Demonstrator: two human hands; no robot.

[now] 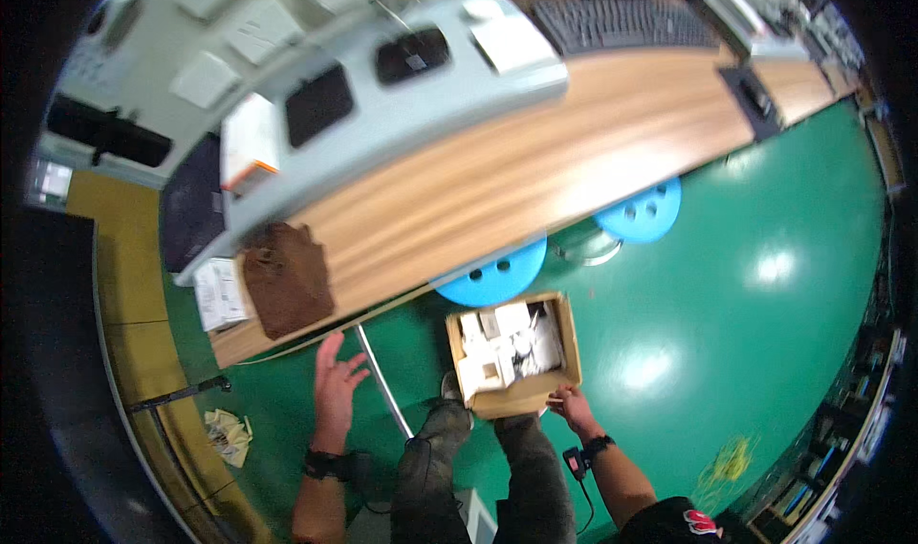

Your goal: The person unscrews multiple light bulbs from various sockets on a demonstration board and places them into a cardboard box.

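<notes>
On the glossy green floor (708, 305), just in front of the legs: an open, rectangular brown cardboard box (521, 400). Packed inside with small white cartons (483, 370) on the left and a pale, plastic-looking bundle (546, 345) on the right, too blurred to name further.

At the near right corner of the box, the bare right hand (575, 409), fingers bent and drawn close together, tips at the cardboard edge. Cannot tell whether pinching that edge or merely resting against it.

Well apart to the left, the bare left hand (337, 380): open, fingers loosely spread, nothing visible in the grasp. Raised above the floor, near the table's edge and beside a straight silvery metal bar (382, 381).

Around the right wrist, a black strap (598, 446); around the left, a bulkier black band (327, 465). Between the forearms, legs in dark grey trousers (533, 467).

Beyond the box, two round bright-blue stools (497, 274) with holed seats, partly beneath a long wood-grain table (478, 185). On its left end, a crumpled brown cloth-like bundle (292, 286); toward the back, a black keyboard (622, 21).
</notes>
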